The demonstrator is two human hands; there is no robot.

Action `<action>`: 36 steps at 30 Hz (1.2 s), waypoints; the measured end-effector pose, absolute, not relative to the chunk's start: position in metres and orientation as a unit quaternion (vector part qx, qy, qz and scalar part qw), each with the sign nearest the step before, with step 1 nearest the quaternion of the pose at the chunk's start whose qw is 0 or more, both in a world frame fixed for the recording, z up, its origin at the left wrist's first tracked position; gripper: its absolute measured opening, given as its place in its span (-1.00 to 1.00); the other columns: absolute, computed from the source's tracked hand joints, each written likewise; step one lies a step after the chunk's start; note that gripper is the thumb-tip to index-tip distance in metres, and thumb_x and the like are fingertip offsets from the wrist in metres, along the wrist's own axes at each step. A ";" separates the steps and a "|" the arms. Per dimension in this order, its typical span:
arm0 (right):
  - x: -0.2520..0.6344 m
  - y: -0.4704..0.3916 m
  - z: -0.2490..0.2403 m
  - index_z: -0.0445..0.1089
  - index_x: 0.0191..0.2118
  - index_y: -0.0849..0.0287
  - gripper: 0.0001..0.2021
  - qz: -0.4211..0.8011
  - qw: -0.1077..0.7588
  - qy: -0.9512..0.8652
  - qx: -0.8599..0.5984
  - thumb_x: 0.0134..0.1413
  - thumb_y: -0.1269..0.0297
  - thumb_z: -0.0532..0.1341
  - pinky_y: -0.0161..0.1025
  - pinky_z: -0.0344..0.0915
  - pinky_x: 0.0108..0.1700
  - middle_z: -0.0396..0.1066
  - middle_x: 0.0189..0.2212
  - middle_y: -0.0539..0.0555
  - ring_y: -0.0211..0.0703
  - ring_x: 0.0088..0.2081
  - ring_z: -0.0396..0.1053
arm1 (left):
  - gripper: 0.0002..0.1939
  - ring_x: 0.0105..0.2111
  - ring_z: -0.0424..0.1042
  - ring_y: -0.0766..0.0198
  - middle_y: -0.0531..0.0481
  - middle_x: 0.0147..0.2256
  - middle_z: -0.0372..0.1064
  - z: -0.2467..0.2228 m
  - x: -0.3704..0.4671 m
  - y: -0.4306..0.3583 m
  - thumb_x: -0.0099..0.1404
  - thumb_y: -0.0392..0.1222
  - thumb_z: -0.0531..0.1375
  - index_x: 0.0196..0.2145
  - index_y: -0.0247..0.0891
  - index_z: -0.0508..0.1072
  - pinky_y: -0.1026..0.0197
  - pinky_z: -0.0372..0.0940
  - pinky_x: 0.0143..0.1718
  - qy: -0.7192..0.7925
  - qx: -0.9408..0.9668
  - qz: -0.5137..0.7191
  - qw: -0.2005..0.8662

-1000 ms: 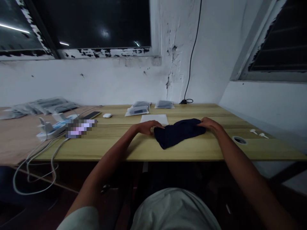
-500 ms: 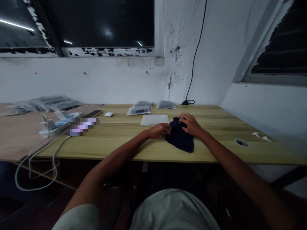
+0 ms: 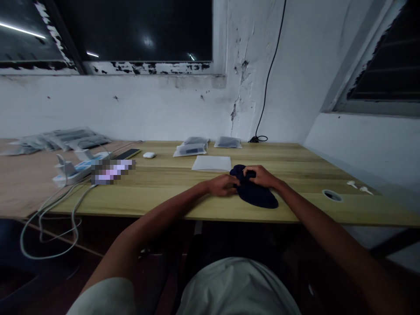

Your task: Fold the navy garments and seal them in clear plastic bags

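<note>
A dark navy piece of cloth (image 3: 257,195) lies bunched on the wooden table (image 3: 157,199), its rounded lower end spread toward the front edge. What kind of cloth article it is, I cannot make out. My left hand (image 3: 223,185) grips its left side with fingers bent inward. Over its upper part, my right hand (image 3: 260,176) pinches a fold between thumb and fingers. Just behind the cloth lies a flat white frosted pouch (image 3: 211,163).
Several frosted packets (image 3: 190,150) lie at the back near the wall. To the left are a white earbud case (image 3: 148,155), a power strip (image 3: 74,174) with cables and a stack of packets (image 3: 62,139). On the right, white keys (image 3: 365,190) lie beside a round cable hole (image 3: 332,195).
The cloth has turned, its lower end swinging right. My left hand has moved slightly right and down; my right hand has moved down a little along the cloth.
</note>
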State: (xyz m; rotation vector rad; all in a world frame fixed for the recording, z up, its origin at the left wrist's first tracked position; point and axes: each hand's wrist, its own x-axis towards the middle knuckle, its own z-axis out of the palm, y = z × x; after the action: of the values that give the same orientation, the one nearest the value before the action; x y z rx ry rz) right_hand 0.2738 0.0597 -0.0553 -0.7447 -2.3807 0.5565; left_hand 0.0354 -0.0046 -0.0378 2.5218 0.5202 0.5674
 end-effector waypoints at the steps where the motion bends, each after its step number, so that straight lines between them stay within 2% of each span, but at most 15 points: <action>1: 0.275 0.060 -0.055 0.44 -0.30 0.12 -0.71 0.213 0.297 -0.885 -0.289 -0.23 0.45 0.12 -0.10 0.27 0.00 0.48 -0.26 0.04 -0.03 -0.17 0.40 | -0.79 -0.19 0.43 0.16 -0.13 -0.21 0.47 -0.039 0.035 -0.004 0.29 -0.13 0.15 -0.18 -0.26 0.47 0.12 0.27 -0.07 0.220 0.916 0.226 0.250; 4: 0.278 0.061 -0.053 0.46 -0.22 0.12 -0.72 0.265 0.308 -0.866 -0.290 -0.15 0.34 0.18 -0.07 0.27 0.02 0.49 -0.22 0.06 -0.01 -0.15 0.40 | -0.75 -0.29 0.38 0.23 -0.03 -0.29 0.41 -0.043 0.035 -0.002 0.34 -0.06 0.08 -0.18 -0.29 0.40 0.20 0.27 -0.19 0.313 0.863 0.305 0.256; 8: 0.277 0.058 -0.050 0.47 -0.08 0.05 -0.62 0.385 0.294 -0.826 -0.290 -0.05 0.09 0.25 0.01 0.18 0.15 0.49 -0.10 0.10 0.11 0.04 0.34 | -0.78 -0.35 0.30 0.28 0.04 -0.39 0.32 -0.046 0.038 0.002 0.34 -0.04 0.07 -0.28 -0.28 0.31 0.25 0.25 -0.29 0.396 0.786 0.396 0.261; 10: 0.274 0.056 -0.050 0.49 -0.08 0.04 -0.59 0.446 0.281 -0.792 -0.310 0.08 -0.07 0.14 0.03 0.17 0.18 0.51 -0.15 0.10 0.11 0.05 0.34 | -0.82 -0.33 0.31 0.29 0.05 -0.37 0.32 -0.047 0.041 0.001 0.34 -0.08 0.08 -0.27 -0.25 0.28 0.26 0.26 -0.29 0.415 0.758 0.426 0.267; 12: 0.272 0.055 -0.051 0.49 -0.06 0.06 -0.44 0.511 0.255 -0.759 -0.314 0.18 -0.21 -0.05 0.00 0.23 0.15 0.52 -0.18 0.11 0.09 0.00 0.38 | -0.86 -0.31 0.33 0.28 0.04 -0.34 0.34 -0.047 0.043 0.000 0.33 -0.11 0.09 -0.25 -0.24 0.27 0.26 0.27 -0.28 0.433 0.739 0.440 0.269; 14: 0.271 0.055 -0.051 0.46 -0.01 0.08 -0.30 0.550 0.236 -0.740 -0.306 0.19 -0.30 -0.19 -0.03 0.28 0.11 0.52 -0.16 0.12 0.06 -0.02 0.41 | -0.87 -0.31 0.35 0.28 0.04 -0.33 0.35 -0.047 0.044 -0.001 0.33 -0.13 0.09 -0.25 -0.22 0.27 0.26 0.28 -0.30 0.452 0.727 0.444 0.264; 15: 0.272 0.054 -0.051 0.44 0.01 0.08 -0.28 0.552 0.237 -0.740 -0.301 0.17 -0.32 -0.19 -0.04 0.29 0.10 0.51 -0.14 0.12 0.06 -0.01 0.40 | -0.88 -0.33 0.36 0.28 0.04 -0.34 0.36 -0.048 0.045 -0.001 0.33 -0.13 0.10 -0.25 -0.22 0.26 0.26 0.28 -0.32 0.462 0.723 0.444 0.259; 16: 0.272 0.054 -0.049 0.43 0.04 0.07 -0.31 0.541 0.244 -0.748 -0.297 0.16 -0.33 -0.13 -0.05 0.29 0.10 0.50 -0.10 0.12 0.05 0.01 0.39 | -0.88 -0.35 0.36 0.28 0.04 -0.35 0.36 -0.049 0.045 -0.001 0.33 -0.13 0.10 -0.25 -0.21 0.26 0.26 0.28 -0.33 0.469 0.719 0.444 0.255; 18: 0.274 0.053 -0.045 0.36 0.10 0.04 -0.40 0.496 0.257 -0.774 -0.298 0.06 -0.24 0.14 -0.07 0.28 0.10 0.47 -0.05 0.11 0.04 0.04 0.37 | -0.88 -0.37 0.37 0.28 0.04 -0.36 0.37 -0.052 0.046 0.001 0.31 -0.13 0.11 -0.27 -0.21 0.27 0.27 0.26 -0.37 0.478 0.717 0.444 0.248; 21: 0.275 0.056 -0.041 0.24 0.19 0.04 -0.28 0.450 0.243 -0.793 -0.331 -0.14 0.04 0.39 -0.03 0.36 -0.01 0.50 -0.15 0.10 0.02 -0.09 0.44 | -0.85 -0.43 0.36 0.30 0.06 -0.42 0.38 -0.056 0.045 0.006 0.28 -0.11 0.15 -0.30 -0.23 0.27 0.31 0.22 -0.43 0.470 0.724 0.429 0.267; 24: 0.274 0.063 -0.042 0.27 0.14 0.12 -0.30 0.416 0.253 -0.797 -0.358 -0.17 0.11 0.41 -0.02 0.38 -0.06 0.51 -0.25 0.11 0.01 -0.17 0.47 | -0.80 -0.55 0.28 0.34 0.13 -0.55 0.33 -0.062 0.044 0.009 0.28 -0.06 0.16 -0.27 -0.24 0.30 0.34 0.14 -0.51 0.464 0.731 0.400 0.299; 26: 0.271 0.067 -0.043 0.32 0.10 0.13 -0.39 0.374 0.259 -0.818 -0.352 -0.11 0.06 0.37 -0.01 0.35 0.00 0.49 -0.17 0.16 0.03 -0.09 0.44 | -0.79 -0.57 0.27 0.35 0.14 -0.56 0.34 -0.065 0.045 0.010 0.28 -0.06 0.16 -0.26 -0.26 0.32 0.34 0.15 -0.50 0.474 0.736 0.388 0.289; 29: 0.260 0.069 -0.040 0.39 0.04 0.10 -0.46 0.311 0.192 -0.871 -0.327 -0.06 -0.03 0.32 0.01 0.30 0.07 0.45 -0.04 0.17 0.07 0.00 0.39 | -0.81 -0.47 0.36 0.30 0.07 -0.48 0.42 -0.065 0.047 0.010 0.28 -0.10 0.17 -0.25 -0.28 0.38 0.30 0.22 -0.41 0.490 0.750 0.384 0.223; 33: 0.245 0.076 -0.026 0.45 -0.05 0.11 -0.34 0.255 0.098 -0.903 -0.331 -0.40 0.02 0.49 -0.07 0.36 -0.03 0.50 -0.09 0.13 0.11 -0.07 0.42 | -0.73 -0.40 0.43 0.27 -0.02 -0.36 0.49 -0.049 0.032 0.019 0.30 -0.02 0.17 -0.19 -0.28 0.45 0.27 0.27 -0.31 0.408 0.836 0.329 0.165; 36: 0.247 0.092 -0.018 0.52 -0.23 0.17 -0.45 0.300 0.027 -0.874 -0.382 -0.52 0.10 0.52 -0.18 0.41 -0.24 0.56 -0.26 0.08 0.03 -0.26 0.48 | -0.65 -0.34 0.46 0.26 -0.08 -0.24 0.52 -0.031 -0.009 0.035 0.24 0.02 0.23 -0.14 -0.29 0.48 0.25 0.29 -0.22 0.368 0.883 0.259 0.136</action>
State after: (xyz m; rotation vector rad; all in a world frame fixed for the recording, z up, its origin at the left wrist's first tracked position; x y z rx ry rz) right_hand 0.2467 0.0918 -0.0180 -1.1780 -2.6980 0.9278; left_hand -0.0086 0.0354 -0.0305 2.5557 1.0652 0.7514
